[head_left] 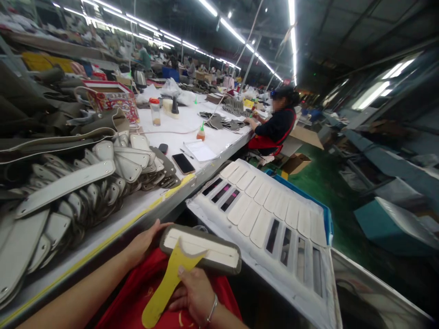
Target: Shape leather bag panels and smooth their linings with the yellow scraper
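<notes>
Low in the view, my left hand grips the left end of a thick rectangular block with a cream face and a grey-olive rim; some of its fingers are hidden behind the block. In my right hand is a flat yellow scraper-like tool with a notched, flared end. The thumb presses on the tool, and its flared end lies over the block's cream face. The block is tilted above a red apron.
White strap pieces with metal studs pile up on the table at left. A phone, notepad and glue bottle lie beyond. Right of me stands a slotted rack holding white strips. A co-worker sits farther along the table.
</notes>
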